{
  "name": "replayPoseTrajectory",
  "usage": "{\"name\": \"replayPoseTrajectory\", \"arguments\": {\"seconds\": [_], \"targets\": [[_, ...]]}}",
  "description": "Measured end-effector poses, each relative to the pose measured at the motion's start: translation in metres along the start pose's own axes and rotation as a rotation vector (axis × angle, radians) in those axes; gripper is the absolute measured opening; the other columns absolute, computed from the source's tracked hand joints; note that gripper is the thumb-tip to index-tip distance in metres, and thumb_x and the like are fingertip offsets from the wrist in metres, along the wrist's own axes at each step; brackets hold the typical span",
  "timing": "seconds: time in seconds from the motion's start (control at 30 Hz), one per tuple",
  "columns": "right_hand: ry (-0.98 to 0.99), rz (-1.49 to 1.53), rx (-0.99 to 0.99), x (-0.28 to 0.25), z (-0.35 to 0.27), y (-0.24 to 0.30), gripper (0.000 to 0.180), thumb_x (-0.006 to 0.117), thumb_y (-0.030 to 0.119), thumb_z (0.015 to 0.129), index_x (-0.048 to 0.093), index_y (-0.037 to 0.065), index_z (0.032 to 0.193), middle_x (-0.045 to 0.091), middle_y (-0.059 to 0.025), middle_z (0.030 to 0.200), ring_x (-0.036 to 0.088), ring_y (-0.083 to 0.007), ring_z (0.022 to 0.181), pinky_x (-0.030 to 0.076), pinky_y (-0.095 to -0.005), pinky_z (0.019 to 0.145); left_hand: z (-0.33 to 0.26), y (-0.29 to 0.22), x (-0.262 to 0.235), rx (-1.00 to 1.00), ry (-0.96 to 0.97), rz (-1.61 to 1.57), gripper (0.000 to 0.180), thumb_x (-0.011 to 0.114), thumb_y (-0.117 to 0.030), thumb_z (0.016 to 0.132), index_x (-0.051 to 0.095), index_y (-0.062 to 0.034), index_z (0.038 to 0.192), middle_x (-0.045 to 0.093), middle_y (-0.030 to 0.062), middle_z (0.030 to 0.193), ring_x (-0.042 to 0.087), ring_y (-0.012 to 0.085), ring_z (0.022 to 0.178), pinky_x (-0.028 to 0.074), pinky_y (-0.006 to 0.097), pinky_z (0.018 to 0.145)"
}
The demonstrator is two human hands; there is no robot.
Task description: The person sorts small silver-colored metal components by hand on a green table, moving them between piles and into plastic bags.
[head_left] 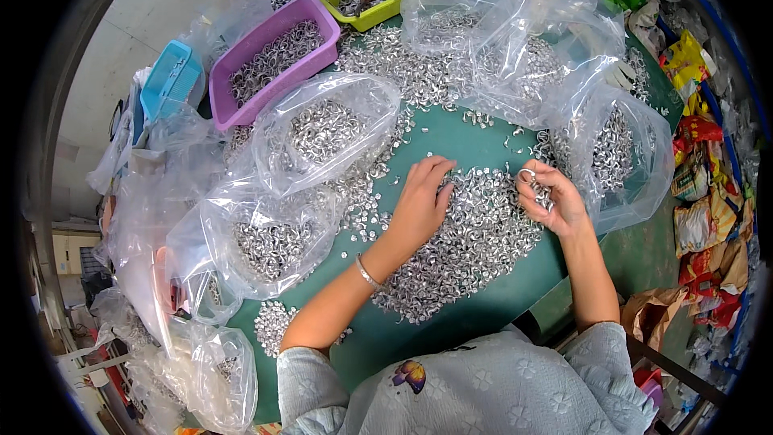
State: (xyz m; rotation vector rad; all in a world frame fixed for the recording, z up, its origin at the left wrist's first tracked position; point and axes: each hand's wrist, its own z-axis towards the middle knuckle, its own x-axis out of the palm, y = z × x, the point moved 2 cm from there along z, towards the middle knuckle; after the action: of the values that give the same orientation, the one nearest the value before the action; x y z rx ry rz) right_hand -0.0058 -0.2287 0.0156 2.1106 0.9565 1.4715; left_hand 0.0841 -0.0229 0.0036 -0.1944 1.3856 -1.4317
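Her left hand (420, 203) lies flat on the heap of small silver rings (463, 246), fingers loosely spread and gripping nothing; her right hand (550, 197) pinches one ring (526, 175) at its fingertips, more bunched in the palm; clear bags (318, 133) lie beyond the left fingers.

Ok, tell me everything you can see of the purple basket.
The purple basket is a rectangular tub of what looks like plastic, with a thick rolled rim and slightly flared walls. It sits upright at the far left of the green table, turned at an angle, and holds a layer of small silvery metal rings. A blue basket lies beside it on the left, and clear plastic bags press against its near side. Neither hand touches it.
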Motion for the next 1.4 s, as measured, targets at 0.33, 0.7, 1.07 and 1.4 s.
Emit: {"name": "replayPoseTrajectory", "arguments": {"seconds": [0.33, 0.7, 1.07, 1.4], "targets": [[0.049, 0.436, 0.089, -0.013, 0.005, -0.012, 0.032, 0.044, 0.028, 0.096, 0.048, 0.005, 0.074, 0.043, -0.0057, 0.067, 0.039, -0.0113, 0.049, 0.028, -0.0200, 0.034, -0.001, 0.008, -0.006, -0.035, -0.039, 0.065, 0.027, 0.058, 0.004, 0.078, 0.059, -0.0006, 0.104, 0.058, 0.0169, 0.103, 0.055, 0.0338, 0.097, 0.044, 0.038, 0.086], [-0.032, 0.064, 0.066, 0.000, 0.010, -0.003, 0.021, 0.045, 0.016, 0.095, 0.056, -0.002, 0.102, 0.039, 0.0002, 0.060, 0.035, -0.0068, 0.044, 0.029, -0.0185, 0.036, 0.008, 0.008, 0.002, -0.008, 0.250, 0.228, 0.030, 0.066, -0.006, 0.076, 0.058, -0.0066, 0.105, 0.054, 0.0097, 0.106, 0.050, 0.0273, 0.102, 0.038, 0.036, 0.084], [0.023, 0.725, 0.085, 0.008, 0.003, -0.021, 0.024, 0.048, 0.009, 0.089, 0.048, -0.005, 0.108, 0.049, -0.0091, 0.087, 0.050, -0.0196, 0.075, 0.046, -0.0264, 0.054, -0.017, -0.039, 0.016, -0.669, 0.247, -1.018, 0.039, 0.045, -0.016, 0.096, 0.040, 0.0074, 0.128, 0.051, 0.0174, 0.125, 0.052, 0.0227, 0.115, 0.039, 0.032, 0.100], [0.124, 0.571, 0.047, 0.032, -0.008, -0.044, 0.032, 0.044, 0.015, 0.089, 0.053, -0.005, 0.112, 0.058, -0.0148, 0.100, 0.056, -0.0261, 0.091, 0.048, -0.0366, 0.076, -0.039, -0.047, 0.039, -0.731, -0.164, -1.125, 0.024, 0.053, -0.014, 0.091, 0.054, 0.0000, 0.112, 0.057, 0.0083, 0.105, 0.055, 0.0185, 0.092, 0.045, 0.031, 0.084]]}}
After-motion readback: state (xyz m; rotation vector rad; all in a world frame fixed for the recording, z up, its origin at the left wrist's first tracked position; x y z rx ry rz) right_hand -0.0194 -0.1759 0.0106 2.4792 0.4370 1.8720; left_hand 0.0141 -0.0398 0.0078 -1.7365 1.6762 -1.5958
